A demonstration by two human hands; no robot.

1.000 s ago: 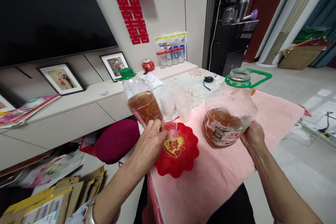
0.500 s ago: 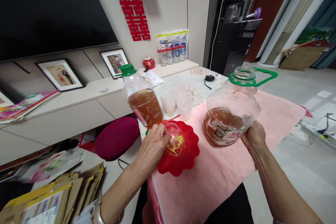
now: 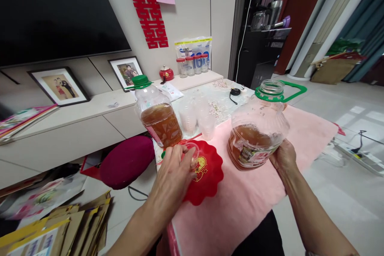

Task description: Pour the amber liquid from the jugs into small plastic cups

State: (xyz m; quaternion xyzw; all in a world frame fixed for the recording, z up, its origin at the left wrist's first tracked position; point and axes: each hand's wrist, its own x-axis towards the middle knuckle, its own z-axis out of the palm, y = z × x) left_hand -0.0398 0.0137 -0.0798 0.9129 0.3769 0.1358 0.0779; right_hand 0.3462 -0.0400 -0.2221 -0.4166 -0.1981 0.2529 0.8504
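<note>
My left hand (image 3: 174, 174) is over a red scalloped plate (image 3: 210, 186) with a gold print, its fingers closed on a small clear plastic cup (image 3: 194, 150). Part of the cup is hidden by those fingers. My right hand (image 3: 283, 156) grips the lower right side of a big clear plastic jug (image 3: 258, 128). This jug has no cap, carries a green handle ring at its neck, and is partly filled with brown liquid. Behind the plate, to the left, stands a second jug (image 3: 162, 124) of brown liquid with a green cap.
Stacks of clear plastic cups (image 3: 207, 122) stand behind the plate. A pink cloth (image 3: 240, 204) covers the near table. Farther back lies a black coiled cord (image 3: 235, 92). Lidded jars (image 3: 190, 67) line the cabinet. A maroon cushion (image 3: 127, 162) and flattened cardboard (image 3: 69, 224) are at left.
The view has shifted slightly, so most things sit a little further left. My left hand has turned slightly over the cup and covers more of it. My right hand keeps its hold on the jug.
</note>
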